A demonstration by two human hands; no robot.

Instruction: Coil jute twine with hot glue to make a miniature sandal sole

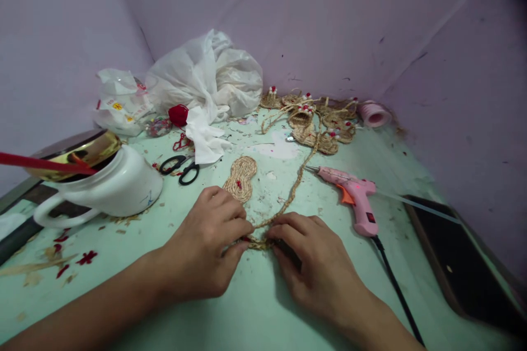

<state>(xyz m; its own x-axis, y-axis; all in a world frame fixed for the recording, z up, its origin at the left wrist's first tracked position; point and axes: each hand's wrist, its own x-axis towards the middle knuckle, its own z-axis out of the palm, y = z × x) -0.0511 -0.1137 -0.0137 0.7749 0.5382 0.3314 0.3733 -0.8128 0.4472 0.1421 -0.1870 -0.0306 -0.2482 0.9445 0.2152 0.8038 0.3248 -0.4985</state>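
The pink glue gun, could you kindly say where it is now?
In the head view, the pink glue gun lies right of centre, between the braided cord and the dark rectangular slab.

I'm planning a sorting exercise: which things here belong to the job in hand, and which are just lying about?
Belonging to the job, it seems:
braided cord, held by left hand and right hand
coiled braid piece
pink glue gun

Probably just lying about:
white mug
large plastic bag
red scraps

Scuffed lilac walls (pixel 329 27) meet behind a pale green tabletop (pixel 234 321)
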